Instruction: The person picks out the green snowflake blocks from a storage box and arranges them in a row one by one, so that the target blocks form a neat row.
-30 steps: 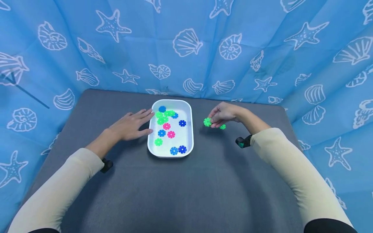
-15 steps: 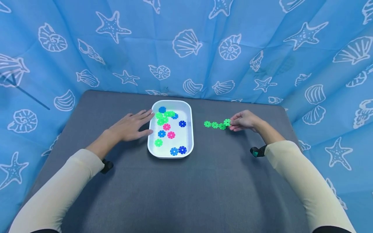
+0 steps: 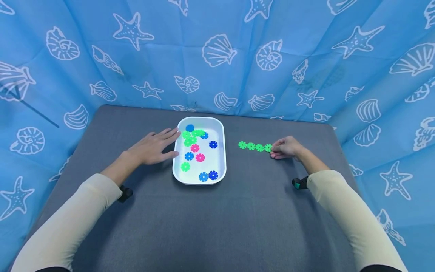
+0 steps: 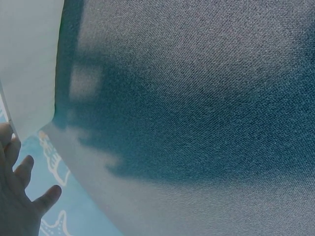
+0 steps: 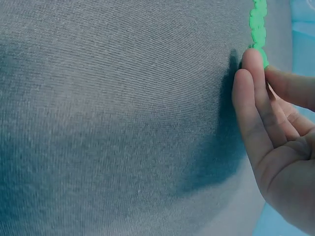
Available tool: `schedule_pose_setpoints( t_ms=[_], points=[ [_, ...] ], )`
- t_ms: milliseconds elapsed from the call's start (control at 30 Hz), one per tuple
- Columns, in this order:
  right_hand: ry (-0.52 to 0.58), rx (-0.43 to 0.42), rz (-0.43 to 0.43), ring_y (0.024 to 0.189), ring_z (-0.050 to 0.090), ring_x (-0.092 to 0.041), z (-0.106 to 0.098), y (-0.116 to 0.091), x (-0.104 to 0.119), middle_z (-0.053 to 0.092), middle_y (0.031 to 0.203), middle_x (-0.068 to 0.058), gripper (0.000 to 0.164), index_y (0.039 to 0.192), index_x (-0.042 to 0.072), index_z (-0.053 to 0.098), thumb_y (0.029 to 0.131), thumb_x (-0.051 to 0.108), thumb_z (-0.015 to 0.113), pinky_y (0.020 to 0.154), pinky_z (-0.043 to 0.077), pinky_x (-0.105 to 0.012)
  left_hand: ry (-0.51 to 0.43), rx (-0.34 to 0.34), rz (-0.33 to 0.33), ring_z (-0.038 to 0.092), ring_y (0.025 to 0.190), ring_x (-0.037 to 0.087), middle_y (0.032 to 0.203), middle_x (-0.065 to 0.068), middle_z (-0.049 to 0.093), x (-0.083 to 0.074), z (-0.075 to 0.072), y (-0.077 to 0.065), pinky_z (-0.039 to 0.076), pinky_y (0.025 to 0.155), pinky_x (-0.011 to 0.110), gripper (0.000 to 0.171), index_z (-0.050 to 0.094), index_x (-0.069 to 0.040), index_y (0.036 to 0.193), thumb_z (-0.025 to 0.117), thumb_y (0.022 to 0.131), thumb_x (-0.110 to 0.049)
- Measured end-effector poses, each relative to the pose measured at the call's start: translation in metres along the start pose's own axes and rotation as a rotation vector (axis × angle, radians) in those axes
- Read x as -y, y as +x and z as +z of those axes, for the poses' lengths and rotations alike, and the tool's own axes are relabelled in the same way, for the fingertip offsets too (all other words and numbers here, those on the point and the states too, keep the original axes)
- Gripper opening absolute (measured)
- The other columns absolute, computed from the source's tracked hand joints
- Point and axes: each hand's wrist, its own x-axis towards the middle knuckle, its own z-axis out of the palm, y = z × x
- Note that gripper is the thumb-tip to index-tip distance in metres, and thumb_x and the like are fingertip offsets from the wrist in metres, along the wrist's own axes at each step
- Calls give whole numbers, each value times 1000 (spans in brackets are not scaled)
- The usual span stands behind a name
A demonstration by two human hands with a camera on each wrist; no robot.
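Observation:
My right hand (image 3: 286,147) pinches a green notched plastic disc (image 3: 267,148) at the right end of a row of similar green discs (image 3: 250,146) on the table. In the right wrist view, thumb and fingertips meet at the edge of the green disc (image 5: 263,56). My left hand (image 3: 153,146) lies with fingers spread and straight, its fingertips touching the left rim of the white tray (image 3: 221,158). The left wrist view has that hand (image 4: 22,187) beside the tray's outer wall (image 4: 29,64). Inside the tray are several green, blue and pink notched discs (image 3: 200,157).
A grey cloth-covered table (image 3: 217,223) carries the tray and the row. Behind and beside it hangs a blue curtain (image 3: 190,49) with white shell and starfish prints. The row lies to the right of the tray, with a gap between.
My right hand has moved right from the row's left end, carrying a green disc, and has lowered it to the table at the right end. My left hand has kept still.

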Motion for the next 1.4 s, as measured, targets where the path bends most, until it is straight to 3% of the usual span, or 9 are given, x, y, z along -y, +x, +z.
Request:
schedule_pose_setpoints(
  t_ms=[400,600,767,1000,1233,1400],
  points=[
    [-4,9,75,78,73,-14,-5,-8,17,75,88,-10,46,130,-15,54,98,17,63,86,57,-37,-7,13,-18,12,152,35,166,10,14,0,-1,1,18,113,67,81,16,-15,161,48,99,-57],
    [-62,63,31,83,72,-16,1,-14,38,74,99,-14,49,133,-14,52,100,21,62,93,53,-43,-5,9,-11,12,152,34,166,9,14,1,-2,2,19,113,67,81,17,-15,161,48,99,-57],
    [-95,97,-35,86,73,-19,19,-15,64,73,99,-16,50,132,-14,53,99,23,63,94,53,-44,7,1,-15,13,152,35,166,10,16,2,-1,2,20,113,67,81,19,-15,160,49,98,-56],
    [-123,128,-81,83,73,-20,53,-16,107,73,99,-17,42,124,-7,63,97,25,66,81,59,-36,4,1,-8,14,151,35,166,10,16,1,-2,1,20,113,67,80,19,-14,160,49,99,-56],
    [-193,209,-179,105,68,-36,96,-19,133,69,109,-22,37,122,-6,65,95,20,67,88,56,-41,4,10,-15,14,151,36,165,11,16,0,-2,1,19,112,68,81,18,-14,160,48,99,-56],
    [-225,295,-165,105,68,-34,126,-15,143,68,115,-25,39,124,-7,65,96,20,67,95,53,-45,7,3,-16,14,151,36,165,11,17,0,-1,1,20,112,69,81,19,-15,160,50,98,-56]
  ],
)
